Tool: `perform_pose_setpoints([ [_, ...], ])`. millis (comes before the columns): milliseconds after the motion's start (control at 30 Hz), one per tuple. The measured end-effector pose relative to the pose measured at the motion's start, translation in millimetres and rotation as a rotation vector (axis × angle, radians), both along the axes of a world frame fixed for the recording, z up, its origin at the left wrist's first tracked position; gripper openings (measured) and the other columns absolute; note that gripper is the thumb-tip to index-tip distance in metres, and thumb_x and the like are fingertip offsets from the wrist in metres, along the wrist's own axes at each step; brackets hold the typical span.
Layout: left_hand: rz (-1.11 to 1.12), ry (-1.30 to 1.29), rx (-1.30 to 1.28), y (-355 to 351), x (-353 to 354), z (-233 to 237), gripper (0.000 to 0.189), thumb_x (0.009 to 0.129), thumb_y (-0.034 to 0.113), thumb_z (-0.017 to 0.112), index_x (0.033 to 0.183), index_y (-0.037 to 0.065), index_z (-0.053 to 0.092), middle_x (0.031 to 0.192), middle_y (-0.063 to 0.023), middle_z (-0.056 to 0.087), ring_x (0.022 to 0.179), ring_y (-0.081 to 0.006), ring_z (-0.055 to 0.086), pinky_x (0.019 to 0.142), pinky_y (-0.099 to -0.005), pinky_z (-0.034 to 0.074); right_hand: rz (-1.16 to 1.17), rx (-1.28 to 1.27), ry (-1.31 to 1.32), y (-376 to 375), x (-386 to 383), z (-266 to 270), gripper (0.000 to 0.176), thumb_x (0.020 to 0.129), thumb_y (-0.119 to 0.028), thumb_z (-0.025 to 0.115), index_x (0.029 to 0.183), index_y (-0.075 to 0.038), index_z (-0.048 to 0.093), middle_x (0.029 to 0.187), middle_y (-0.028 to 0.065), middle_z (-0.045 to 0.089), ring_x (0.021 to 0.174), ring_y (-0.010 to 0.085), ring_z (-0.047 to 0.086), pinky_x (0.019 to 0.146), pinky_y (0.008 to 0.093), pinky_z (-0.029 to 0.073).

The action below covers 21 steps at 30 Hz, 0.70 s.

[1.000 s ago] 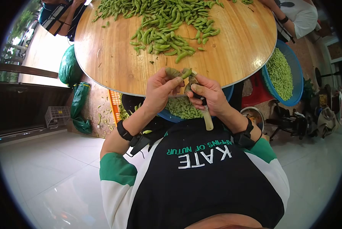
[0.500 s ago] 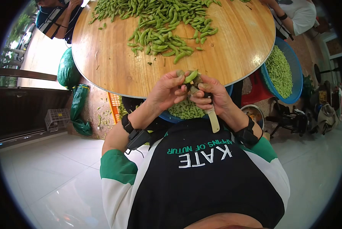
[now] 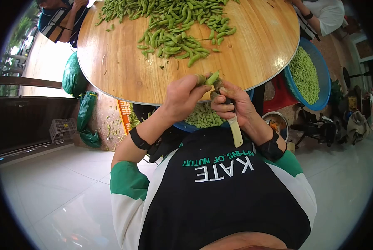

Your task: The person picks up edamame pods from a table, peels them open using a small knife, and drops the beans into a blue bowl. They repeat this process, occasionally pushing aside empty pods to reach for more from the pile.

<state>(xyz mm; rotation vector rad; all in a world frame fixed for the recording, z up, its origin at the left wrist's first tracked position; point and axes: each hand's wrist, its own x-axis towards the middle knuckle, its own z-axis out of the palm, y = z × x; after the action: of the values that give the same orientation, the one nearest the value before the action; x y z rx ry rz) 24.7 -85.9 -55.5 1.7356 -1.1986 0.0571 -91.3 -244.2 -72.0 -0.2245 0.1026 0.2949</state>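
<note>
A green bean pod (image 3: 212,78) is pinched between the thumb and forefinger of my left hand (image 3: 184,95), just over the near edge of the round wooden table (image 3: 124,75). My right hand (image 3: 235,101) is wrapped round a knife with a pale handle (image 3: 235,132), which points down toward my apron. The knife's blade is hidden by the fingers. Both hands are close together, with the pod between their fingertips. A pile of green pods (image 3: 170,35) lies on the table beyond them. Below my hands, a blue basin holds light green beans (image 3: 204,116).
At the right stands a blue basin (image 3: 324,83) full of beans, beside a red stool (image 3: 280,98). An orange crate (image 3: 124,114) and green sacks (image 3: 73,75) are at the left. Two people's arms show across the table (image 3: 72,21), (image 3: 313,21).
My left hand has turned and its fingers have curled more, with the pod slightly higher and further right. The knife has shifted slightly right and down with my right hand.
</note>
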Motion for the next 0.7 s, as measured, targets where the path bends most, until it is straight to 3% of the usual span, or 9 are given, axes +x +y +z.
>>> perform_pose_setpoints([
  [33, -0.002, 0.001, 0.001, 0, -3, 3, 0.010, 0.084, 0.011, 0.065, 0.089, 0.003, 0.062, 0.064, -0.0077, 0.056, 0.054, -0.0195, 0.057, 0.048, -0.0268, 0.042, -0.019, -0.032, -0.012, -1, 0, 2, 0.034, 0.095, -0.011, 0.049, 0.129, -0.010, 0.047, 0.080, 0.0049, 0.051, 0.052, 0.0061, 0.037, 0.039, 0.0162, 0.032],
  [100, -0.042, 0.888, 0.019, -2, -8, 10, 0.012, 0.090, 0.013, 0.061, 0.088, 0.002, 0.063, 0.064, -0.0021, 0.057, 0.055, -0.0090, 0.056, 0.045, -0.0219, 0.039, -0.038, -0.069, -0.028, -2, -1, 5, 0.034, 0.095, -0.011, 0.049, 0.128, -0.010, 0.048, 0.079, 0.0055, 0.052, 0.052, 0.0062, 0.036, 0.039, 0.0165, 0.032],
  [233, -0.059, 1.160, -0.056, -3, -9, 6, 0.016, 0.093, 0.015, 0.058, 0.088, 0.001, 0.062, 0.066, 0.0009, 0.058, 0.054, -0.0023, 0.052, 0.043, -0.0181, 0.036, -0.083, -0.214, -0.032, -8, -6, -7, 0.029, 0.094, -0.011, 0.049, 0.123, -0.008, 0.052, 0.080, 0.0077, 0.055, 0.050, 0.0066, 0.037, 0.039, 0.0171, 0.032],
  [300, -0.284, 1.511, -0.120, -2, -5, 0, 0.015, 0.093, 0.015, 0.056, 0.088, 0.002, 0.062, 0.065, -0.0002, 0.059, 0.051, -0.0026, 0.051, 0.042, -0.0171, 0.035, -0.098, -0.273, -0.062, -9, -8, -10, 0.028, 0.094, -0.011, 0.049, 0.122, -0.007, 0.053, 0.080, 0.0082, 0.056, 0.049, 0.0069, 0.037, 0.039, 0.0173, 0.033],
  [400, -0.064, 1.132, 0.105, -4, -14, -5, 0.014, 0.094, 0.014, 0.056, 0.090, 0.002, 0.062, 0.065, -0.0001, 0.059, 0.049, -0.0027, 0.050, 0.041, -0.0173, 0.035, -0.145, -0.510, -0.025, -10, -9, -9, 0.026, 0.094, -0.011, 0.050, 0.119, -0.005, 0.054, 0.082, 0.0075, 0.057, 0.048, 0.0068, 0.040, 0.038, 0.0176, 0.031],
  [467, -0.050, 1.113, 0.129, -6, -20, -1, 0.014, 0.093, 0.013, 0.056, 0.088, 0.001, 0.061, 0.065, -0.0004, 0.060, 0.051, -0.0038, 0.052, 0.043, -0.0191, 0.038, -0.208, -0.883, -0.039, -8, -10, -10, 0.033, 0.092, -0.008, 0.054, 0.124, -0.003, 0.051, 0.082, 0.0033, 0.056, 0.053, 0.0050, 0.043, 0.043, 0.0180, 0.035],
  [500, -0.019, 1.005, 0.166, -6, -23, -1, 0.013, 0.091, 0.012, 0.058, 0.088, 0.000, 0.061, 0.064, -0.0010, 0.060, 0.052, -0.0050, 0.052, 0.044, -0.0212, 0.040, -0.207, -0.884, -0.039, -5, -9, -8, 0.033, 0.092, -0.008, 0.054, 0.124, -0.003, 0.051, 0.082, 0.0033, 0.056, 0.053, 0.0050, 0.043, 0.043, 0.0180, 0.035],
  [567, 0.013, 0.895, 0.202, -7, -26, -6, 0.012, 0.089, 0.011, 0.060, 0.088, -0.001, 0.061, 0.064, -0.0017, 0.060, 0.052, -0.0062, 0.052, 0.046, -0.0233, 0.042, -0.511, -1.354, -0.088, 3, -5, -2, 0.031, 0.085, -0.008, 0.064, 0.114, 0.000, 0.055, 0.086, 0.0051, 0.058, 0.066, 0.0125, 0.054, 0.058, 0.0237, 0.045],
  [700, -0.002, 0.657, 0.184, -4, -32, -16, 0.011, 0.082, 0.007, 0.063, 0.085, -0.003, 0.060, 0.059, -0.0094, 0.056, 0.051, -0.0136, 0.052, 0.048, -0.0294, 0.043, -0.569, -1.646, -0.184, -3, -2, -7, 0.033, 0.078, -0.005, 0.067, 0.109, 0.001, 0.055, 0.086, 0.0075, 0.057, 0.074, 0.0160, 0.056, 0.067, 0.0271, 0.046],
])
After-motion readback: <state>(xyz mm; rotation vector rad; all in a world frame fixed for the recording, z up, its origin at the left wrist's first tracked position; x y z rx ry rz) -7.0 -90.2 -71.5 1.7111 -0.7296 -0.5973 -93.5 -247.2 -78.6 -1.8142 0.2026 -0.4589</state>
